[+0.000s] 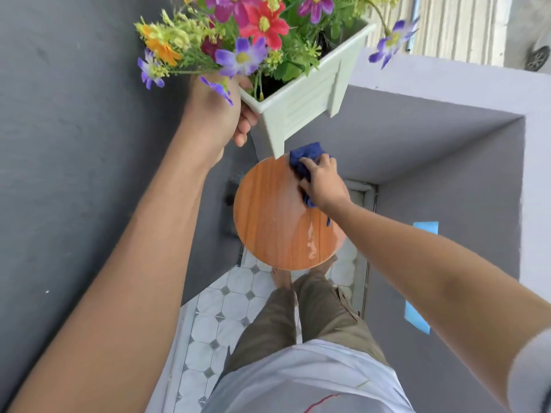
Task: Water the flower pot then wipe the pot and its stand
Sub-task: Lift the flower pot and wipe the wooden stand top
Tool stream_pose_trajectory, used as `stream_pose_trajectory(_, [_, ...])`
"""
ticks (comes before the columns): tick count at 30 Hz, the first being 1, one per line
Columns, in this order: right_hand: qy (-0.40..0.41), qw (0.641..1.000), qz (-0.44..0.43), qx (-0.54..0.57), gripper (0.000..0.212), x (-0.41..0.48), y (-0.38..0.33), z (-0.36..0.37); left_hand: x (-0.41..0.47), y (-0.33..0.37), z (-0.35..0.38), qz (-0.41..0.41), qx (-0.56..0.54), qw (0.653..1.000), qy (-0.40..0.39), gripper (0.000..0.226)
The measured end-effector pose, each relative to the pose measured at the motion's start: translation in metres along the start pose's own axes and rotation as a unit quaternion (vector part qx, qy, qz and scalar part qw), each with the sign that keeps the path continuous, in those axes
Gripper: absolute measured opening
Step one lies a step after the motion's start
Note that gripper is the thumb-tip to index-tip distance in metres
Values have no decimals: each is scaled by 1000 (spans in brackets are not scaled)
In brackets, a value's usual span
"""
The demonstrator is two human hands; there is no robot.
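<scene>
My left hand (216,114) grips the rim of a white square flower pot (301,96) and holds it lifted and tilted above the stand. Purple, red and orange flowers (247,34) fill the pot. Below it is the round wooden stand top (268,222), with a wet sheen near its right front. My right hand (320,180) presses a blue cloth (307,158) on the far right part of the stand top. One foot of the pot hangs just above the stand's far edge.
A dark grey wall (74,144) runs along the left. A lilac parapet wall (447,120) closes the front and right, with blue tape patches (426,228). White tiled floor (226,317) and my legs are below the stand.
</scene>
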State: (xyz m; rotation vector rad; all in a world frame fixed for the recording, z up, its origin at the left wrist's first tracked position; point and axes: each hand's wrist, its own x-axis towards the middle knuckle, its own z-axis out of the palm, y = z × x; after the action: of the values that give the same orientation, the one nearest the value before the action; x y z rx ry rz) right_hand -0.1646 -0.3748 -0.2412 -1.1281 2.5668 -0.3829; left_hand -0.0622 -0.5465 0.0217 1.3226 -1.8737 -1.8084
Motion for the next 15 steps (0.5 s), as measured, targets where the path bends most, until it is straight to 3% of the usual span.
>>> stream_pose_trajectory(2, [15,999,41,17,46,2,-19,7,0,1,1,5,-4,1000,-2,26])
stream_pose_trajectory(4, [9,999,9,29,46,-5,-45,24,1,2,1,3,-8,1000,-1,26])
stream_pose_trajectory(7, [-55,985,-161,27,43,-33,-84,53,4,3,3,4,-6,1000,0,26])
stream_pose_trajectory(9, [-120,947,-297,6,41,-55,-99,61,5,1,4,3,-1,1000,-2,25])
stream_pose_trajectory(11, [-154,918,-365,-11,41,-54,-98,57,6,-1,3,-1,-2,1000,-2,24])
stream_pose_trajectory(13, [-135,925,-354,-20,44,-31,-85,46,6,-4,2,-1,-4,1000,-1,24])
stream_pose_trajectory(15, [-92,960,-266,-18,46,0,-66,31,4,-6,2,-3,-5,1000,2,24])
